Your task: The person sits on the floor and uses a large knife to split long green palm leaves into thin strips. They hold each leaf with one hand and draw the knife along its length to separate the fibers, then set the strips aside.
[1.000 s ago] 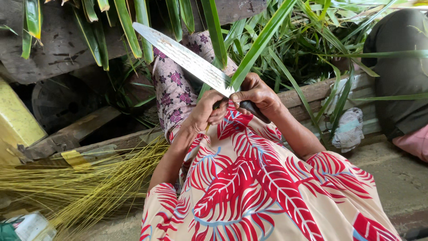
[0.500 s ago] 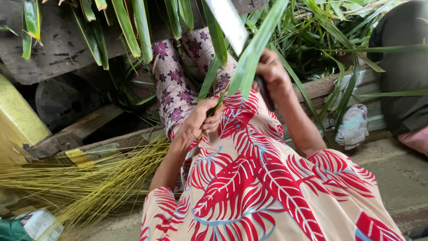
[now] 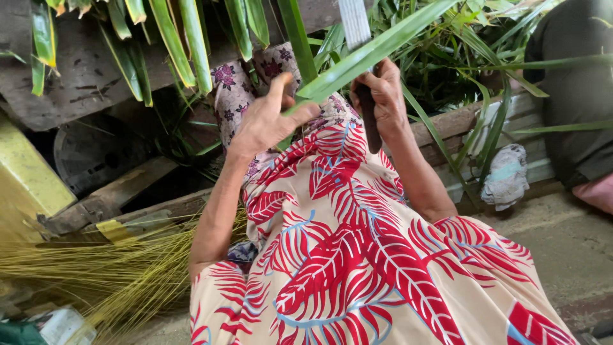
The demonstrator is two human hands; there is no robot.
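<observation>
Pinching palm leaf (image 3: 377, 48) in left hand (image 3: 268, 121) fingers | right hand (image 3: 383, 96) fingers gripping knife (image 3: 367, 115)

I am sitting in an outdoor rural work yard, low to the ground. Long green palm leaves (image 3: 172, 45) hang all around me. Rough weathered planks (image 3: 108, 198) lie at my left, beside a heap of thin yellow leaf ribs (image 3: 96, 275). Bare concrete floor (image 3: 562, 249) stretches to my right, with a crumpled cloth (image 3: 507, 176) on it.
</observation>
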